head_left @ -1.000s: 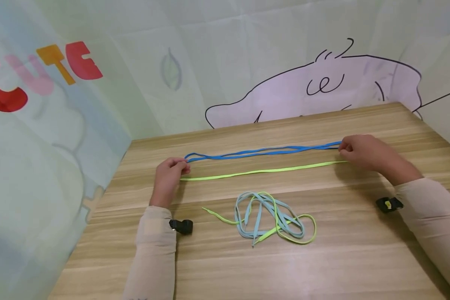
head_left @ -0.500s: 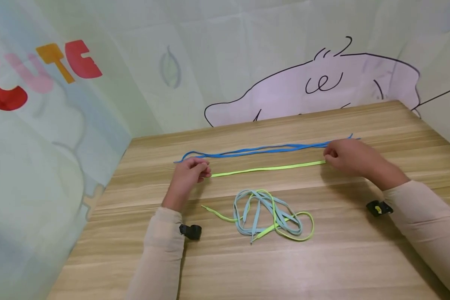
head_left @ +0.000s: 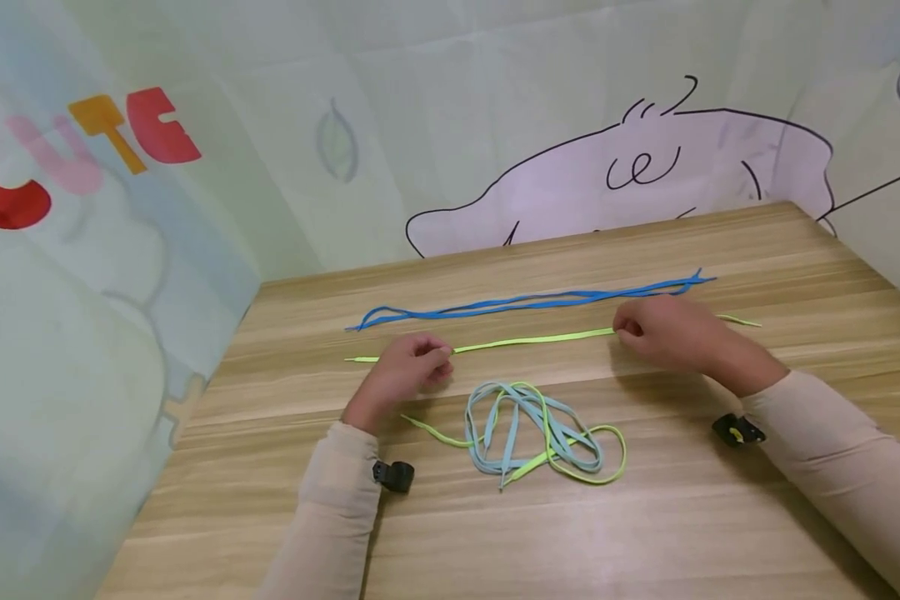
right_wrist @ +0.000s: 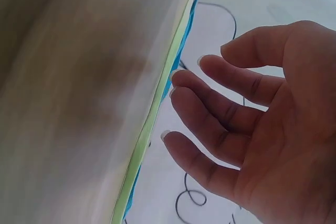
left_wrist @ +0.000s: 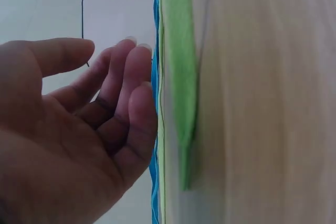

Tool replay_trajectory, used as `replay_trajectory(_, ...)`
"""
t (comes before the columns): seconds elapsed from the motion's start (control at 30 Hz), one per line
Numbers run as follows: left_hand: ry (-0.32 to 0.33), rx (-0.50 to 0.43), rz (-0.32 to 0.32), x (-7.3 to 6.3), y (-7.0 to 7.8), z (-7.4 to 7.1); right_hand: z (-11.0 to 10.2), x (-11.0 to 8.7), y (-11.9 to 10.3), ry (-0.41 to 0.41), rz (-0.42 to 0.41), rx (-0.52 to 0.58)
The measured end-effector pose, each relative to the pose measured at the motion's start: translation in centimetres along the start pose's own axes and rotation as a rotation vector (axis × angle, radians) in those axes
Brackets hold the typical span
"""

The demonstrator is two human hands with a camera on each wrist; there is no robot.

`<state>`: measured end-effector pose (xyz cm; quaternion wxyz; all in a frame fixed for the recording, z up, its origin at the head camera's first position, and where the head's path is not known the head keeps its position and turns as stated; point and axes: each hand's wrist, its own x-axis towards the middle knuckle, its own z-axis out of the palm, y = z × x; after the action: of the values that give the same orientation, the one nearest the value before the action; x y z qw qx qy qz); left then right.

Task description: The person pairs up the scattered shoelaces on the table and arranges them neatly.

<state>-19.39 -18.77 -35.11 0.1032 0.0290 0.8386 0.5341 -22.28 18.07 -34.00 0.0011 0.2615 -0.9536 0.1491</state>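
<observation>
In the head view a yellow-green shoelace (head_left: 532, 340) runs nearly straight across the table, its two tips showing beyond my hands. My left hand (head_left: 408, 371) is over its left part; the left wrist view shows the thumb apart from loosely bent fingers (left_wrist: 139, 114), nothing between them. Over the lace's right part is my right hand (head_left: 663, 329), and its fingers (right_wrist: 210, 114) are likewise loosely bent, with the thumb apart. Just behind lies a doubled blue shoelace (head_left: 495, 308), stretched almost parallel to the yellow-green one.
Nearer me, a pale blue shoelace (head_left: 507, 450) lies in a loose tangle with another yellow-green shoelace (head_left: 621, 454). The wooden table (head_left: 450, 542) meets a printed cloth backdrop (head_left: 285, 167) at the back and left. Each wrist wears a small black camera (head_left: 394, 476).
Both hands have moved inward along the straight yellow-green shoelace, the left to the right and the right to the left. The blue shoelace's ends and the yellow-green tips have come into view.
</observation>
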Motion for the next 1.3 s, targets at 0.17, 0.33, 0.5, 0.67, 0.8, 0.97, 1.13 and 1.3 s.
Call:
replay_trajectory(0.17,-0.053,0.092,0.044,-0.1,0.3,1.0,0.6,0.1,-1.1,0.007,-0.055,0.010)
replay_trajectory(0.33,-0.097,0.169,0.047,-0.1,0.7,1.8,1.0,0.3,-2.7,-0.023,-0.083,0.032)
replay_trajectory(0.5,-0.120,0.248,0.063,-0.4,1.2,2.1,1.6,0.7,-4.4,-0.062,-0.140,0.070)
replay_trajectory(0.67,-0.132,0.262,0.043,-0.6,1.4,2.1,2.0,0.9,-5.7,-0.099,-0.188,0.086)
replay_trajectory(0.8,-0.138,0.260,0.040,-0.5,1.4,2.0,2.2,1.1,-6.4,-0.106,-0.207,0.075)
replay_trajectory(0.97,-0.155,0.261,0.059,-0.3,1.3,2.0,2.6,1.6,-7.5,-0.144,-0.222,0.088)
replay_trajectory(1.13,-0.166,0.273,0.055,-0.3,1.3,2.1,2.9,2.1,-8.4,-0.201,-0.228,0.096)
replay_trajectory(1.3,-0.182,0.285,0.060,-0.5,1.4,2.2,2.9,2.4,-8.9,-0.230,-0.234,0.074)
